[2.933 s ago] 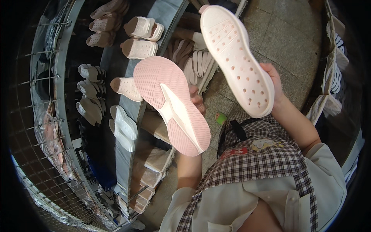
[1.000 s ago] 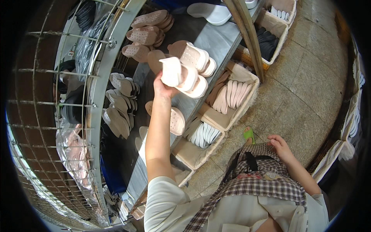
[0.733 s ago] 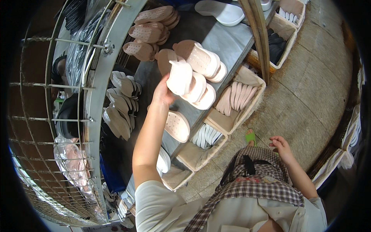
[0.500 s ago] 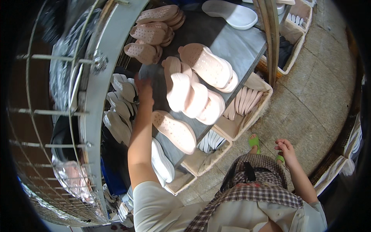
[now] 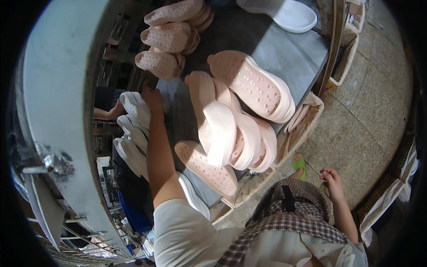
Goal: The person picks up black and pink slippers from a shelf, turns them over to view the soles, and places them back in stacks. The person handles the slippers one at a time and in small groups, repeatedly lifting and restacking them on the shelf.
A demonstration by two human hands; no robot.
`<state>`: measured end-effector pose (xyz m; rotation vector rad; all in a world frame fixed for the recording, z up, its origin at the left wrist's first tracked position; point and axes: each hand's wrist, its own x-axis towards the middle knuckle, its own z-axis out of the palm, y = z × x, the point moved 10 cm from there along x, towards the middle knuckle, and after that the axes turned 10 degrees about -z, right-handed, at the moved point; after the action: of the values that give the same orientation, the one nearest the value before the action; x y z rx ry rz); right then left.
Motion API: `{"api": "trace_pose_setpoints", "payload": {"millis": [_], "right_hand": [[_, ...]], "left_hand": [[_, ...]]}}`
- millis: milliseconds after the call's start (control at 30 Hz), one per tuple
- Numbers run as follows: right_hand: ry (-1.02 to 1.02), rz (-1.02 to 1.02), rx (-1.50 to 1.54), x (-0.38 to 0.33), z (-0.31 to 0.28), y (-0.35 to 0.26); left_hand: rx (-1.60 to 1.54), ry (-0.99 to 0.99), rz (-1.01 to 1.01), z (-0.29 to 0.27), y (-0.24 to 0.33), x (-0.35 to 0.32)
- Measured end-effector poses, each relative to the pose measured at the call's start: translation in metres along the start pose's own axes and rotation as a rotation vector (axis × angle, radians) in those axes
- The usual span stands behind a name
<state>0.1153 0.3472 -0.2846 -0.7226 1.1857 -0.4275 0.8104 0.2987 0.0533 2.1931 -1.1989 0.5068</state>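
White soles point(image 5: 133, 133): overlapping, at the far left side of the table point(image 5: 293, 49), just beside the left forearm.
Left hand point(image 5: 153, 98): stretched across the table, near the upper white soles and below the shaded pink stacks; dark and partly lost in shadow, so I cannot tell whether its fingers are spread or pinching, nor if it touches a sole.
Shaded pink stacks point(image 5: 164, 38): three overlapping groups of holed soles, above the left hand.
Leaning pink soles point(image 5: 222, 129): fanned against each other mid-table, to the right of the left forearm, bright in the light.
Flat pink pile point(image 5: 255, 86): soles one on another, hole side up, beside the leaning ones.
Single pink sole point(image 5: 204, 169): hole side up, toward the near edge.
Right hand point(image 5: 332, 179): beside the apron point(image 5: 289, 218), well apart from the table, fingers loosely curled; whether they pinch anything I cannot tell.
Another person's hand point(image 5: 117, 109): at the left, near the white soles.
Lined bins point(image 5: 321, 107): along the table's right side.
Floor point(image 5: 373, 98): grey tiles, with a green sandal point(image 5: 303, 163) on the person's foot.
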Motion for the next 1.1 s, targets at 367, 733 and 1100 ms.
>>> {"api": "trace_pose_setpoints", "payload": {"millis": [367,733,1100], "right_hand": [[-0.058,-0.008,-0.032,0.021,-0.001,-0.011],[0.042,0.006,-0.106,0.0,-0.071,0.011],[0.168,0.095,-0.023,-0.013,-0.054,0.064]], "left_hand": [[-0.065,-0.437,-0.478,-0.078,-0.068,-0.164],[-0.762,-0.383,-0.984,0.035,-0.03,-0.112],[0.592,-0.324,0.093,0.093,-0.085,0.058]]}}
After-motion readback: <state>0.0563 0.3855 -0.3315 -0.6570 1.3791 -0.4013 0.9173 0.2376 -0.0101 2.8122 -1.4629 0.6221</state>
